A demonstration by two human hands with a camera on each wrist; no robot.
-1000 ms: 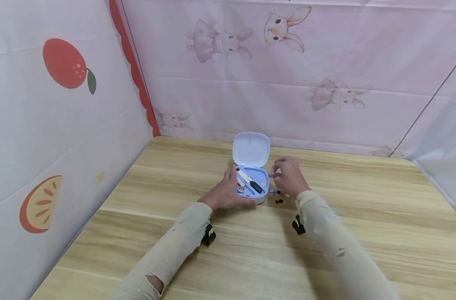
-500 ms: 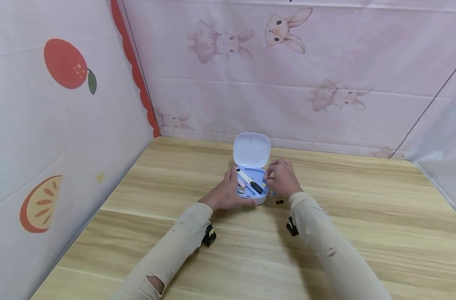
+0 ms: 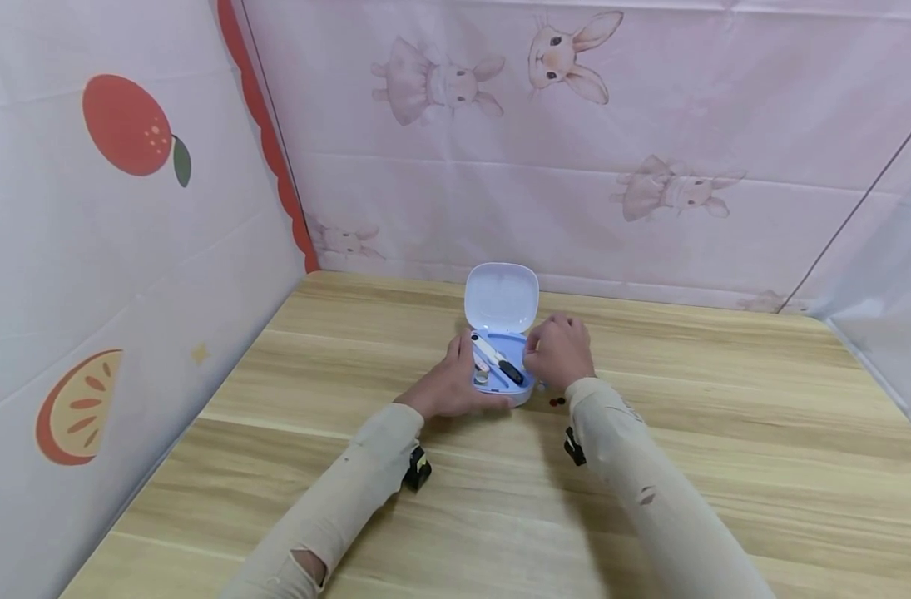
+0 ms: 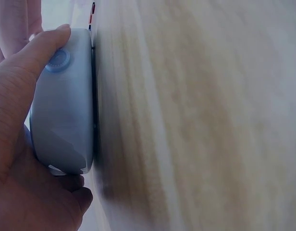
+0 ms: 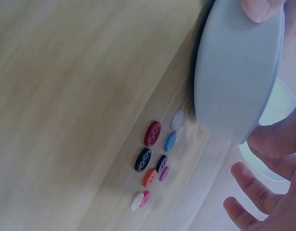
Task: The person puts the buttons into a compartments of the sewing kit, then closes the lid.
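Fingers (image 5: 257,191) at box (image 5: 234,72), buttons (image 5: 161,164) nearby

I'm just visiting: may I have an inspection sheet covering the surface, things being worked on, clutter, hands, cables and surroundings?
Surface: wood-grain table.
Job's things: pale-blue box, lid open, white-and-black tool inside; loose buttons on the table at the box's right.
Clutter: nothing seen.
Hands: left hand grips the box; right hand is at its right rim, anything pinched there hidden.
Cables: nothing seen.
Surroundings: pink rabbit-print sheet behind; white fruit-print sheet at left.
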